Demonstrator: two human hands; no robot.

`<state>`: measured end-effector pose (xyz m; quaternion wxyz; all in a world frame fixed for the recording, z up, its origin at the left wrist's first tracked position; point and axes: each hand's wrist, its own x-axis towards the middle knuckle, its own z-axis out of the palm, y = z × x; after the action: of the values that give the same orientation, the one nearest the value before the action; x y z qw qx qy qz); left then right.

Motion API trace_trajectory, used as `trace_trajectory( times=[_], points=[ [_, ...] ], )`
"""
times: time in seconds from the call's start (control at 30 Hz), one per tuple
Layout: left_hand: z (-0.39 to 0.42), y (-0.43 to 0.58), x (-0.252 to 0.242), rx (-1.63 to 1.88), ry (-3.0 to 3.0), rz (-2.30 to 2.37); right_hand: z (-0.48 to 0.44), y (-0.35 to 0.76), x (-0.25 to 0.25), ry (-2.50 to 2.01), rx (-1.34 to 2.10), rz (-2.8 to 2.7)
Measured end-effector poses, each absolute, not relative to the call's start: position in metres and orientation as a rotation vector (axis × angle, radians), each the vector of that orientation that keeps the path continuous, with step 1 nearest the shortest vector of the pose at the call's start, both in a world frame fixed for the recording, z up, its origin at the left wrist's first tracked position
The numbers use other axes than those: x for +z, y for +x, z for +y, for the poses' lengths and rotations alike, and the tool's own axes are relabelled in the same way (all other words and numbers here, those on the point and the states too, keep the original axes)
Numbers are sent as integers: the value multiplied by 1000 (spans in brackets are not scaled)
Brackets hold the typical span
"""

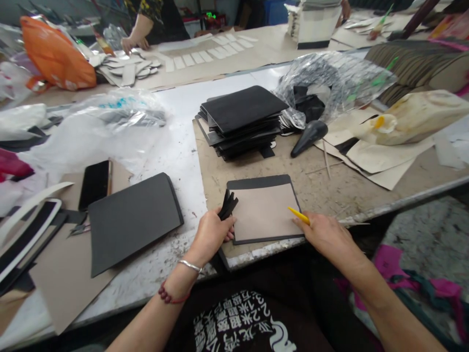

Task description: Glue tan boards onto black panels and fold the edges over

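Observation:
In front of me lies a flat panel [266, 208] with a beige face and a black border, widest along its far edge. My left hand [214, 232] is closed around a bunch of narrow black strips [227, 204], beside the panel's left edge. A pointed yellow tool [298, 215] sticks out of my right hand [326, 234], its tip over the panel's right part; the rest of it is hidden by the fingers. Farther back rises a stack of black panels [245, 110]. Left of my hands sits another dark grey panel pile [134, 220].
A phone [94, 185] lies at the left. To the right are a dark cone-shaped object [309, 137], a stained plastic bottle [421, 117] and clear plastic wrap [340, 73]. Across the table, a person's hand [135, 41] is near pale cut pieces [126, 68]. The table's front edge is close.

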<state>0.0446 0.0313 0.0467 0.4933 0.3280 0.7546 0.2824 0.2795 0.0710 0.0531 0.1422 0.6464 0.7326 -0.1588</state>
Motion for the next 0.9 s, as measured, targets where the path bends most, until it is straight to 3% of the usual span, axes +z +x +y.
trace_trajectory(
  times=[0.3,0.67,0.9],
  points=[
    [33,48,47,541,958,1921,70,278,55,1866,-460,2123],
    [-19,49,53,362,1775,2035,71,280,49,1879,-479,2148],
    [-39,33,15,736,2388,1711,68,276,58,1901,-504,2142]
  ],
)
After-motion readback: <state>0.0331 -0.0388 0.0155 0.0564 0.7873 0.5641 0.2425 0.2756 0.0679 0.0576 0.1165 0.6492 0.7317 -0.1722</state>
